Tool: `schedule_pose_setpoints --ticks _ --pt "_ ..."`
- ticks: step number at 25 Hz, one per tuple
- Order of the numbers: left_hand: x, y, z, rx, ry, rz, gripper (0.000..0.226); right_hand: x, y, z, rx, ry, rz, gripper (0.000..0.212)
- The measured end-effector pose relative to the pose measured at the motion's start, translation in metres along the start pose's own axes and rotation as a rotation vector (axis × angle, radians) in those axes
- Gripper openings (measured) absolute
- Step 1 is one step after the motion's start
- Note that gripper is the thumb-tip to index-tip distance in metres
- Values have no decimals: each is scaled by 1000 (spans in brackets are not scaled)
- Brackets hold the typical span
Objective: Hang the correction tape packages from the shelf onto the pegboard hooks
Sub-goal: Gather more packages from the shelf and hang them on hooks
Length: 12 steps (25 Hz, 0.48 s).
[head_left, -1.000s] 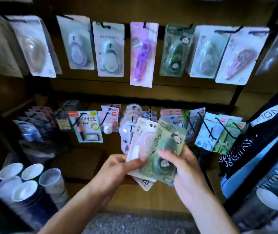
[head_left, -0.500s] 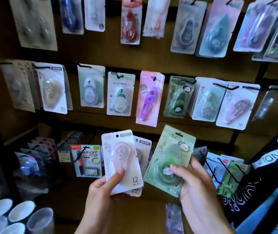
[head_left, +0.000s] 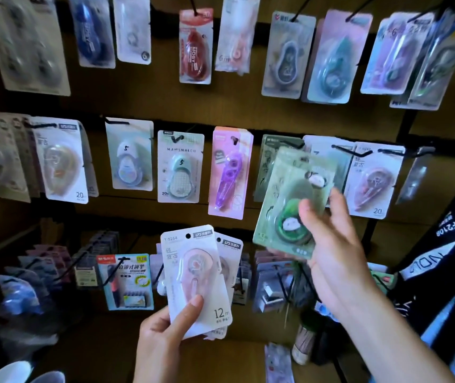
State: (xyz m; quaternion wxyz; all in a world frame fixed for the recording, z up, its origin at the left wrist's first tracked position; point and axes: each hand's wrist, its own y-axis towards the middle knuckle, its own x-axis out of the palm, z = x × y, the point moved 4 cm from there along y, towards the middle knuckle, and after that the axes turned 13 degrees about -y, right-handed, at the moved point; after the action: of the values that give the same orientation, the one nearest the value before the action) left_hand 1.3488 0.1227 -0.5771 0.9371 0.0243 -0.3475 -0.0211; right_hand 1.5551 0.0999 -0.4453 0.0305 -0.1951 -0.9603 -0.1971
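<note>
My right hand (head_left: 328, 241) grips a green correction tape package (head_left: 281, 205) and holds it up in front of the middle row of hooks, over a matching green package (head_left: 269, 158) that hangs there. My left hand (head_left: 165, 335) holds a small stack of white packages (head_left: 196, 275) lower down, thumb pressed on the front one marked 12 m. A second white package (head_left: 230, 251) peeks out behind it. The hook behind the green package is hidden.
Rows of hanging correction tape packages cover the pegboard (head_left: 138, 100): a purple one (head_left: 229, 172), a mint one (head_left: 180, 167), a red one (head_left: 194, 48). Black hooks (head_left: 284, 286) with more stationery jut out on the lowest row. White cups (head_left: 13, 374) stand bottom left; a dark printed bag (head_left: 447, 258) hangs right.
My right hand has lifted the green package up and right, from beside the white stack to the middle hook row. The view has tilted upward, and my left hand stays low with its stack.
</note>
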Motion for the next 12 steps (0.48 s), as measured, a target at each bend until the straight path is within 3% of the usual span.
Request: schedule_pose_setpoints --ticks 2,4,8,11,12 --pt "2 0 -4 -12 5 -2 83 -3 18 -16 -77 -50 54 63" --pt "5 0 -8 -18 24 -28 82 -1 32 -22 -95 -110 70 55" --pt "8 0 -12 -38 26 -39 41 -6 38 -12 -79 -128 125 43" --pt "10 -1 -13 -21 21 -50 43 -10 43 -7 -72 -137 153 36" --pt "11 -2 -12 -24 8 -45 33 -9 49 -7 -50 -163 149 34"
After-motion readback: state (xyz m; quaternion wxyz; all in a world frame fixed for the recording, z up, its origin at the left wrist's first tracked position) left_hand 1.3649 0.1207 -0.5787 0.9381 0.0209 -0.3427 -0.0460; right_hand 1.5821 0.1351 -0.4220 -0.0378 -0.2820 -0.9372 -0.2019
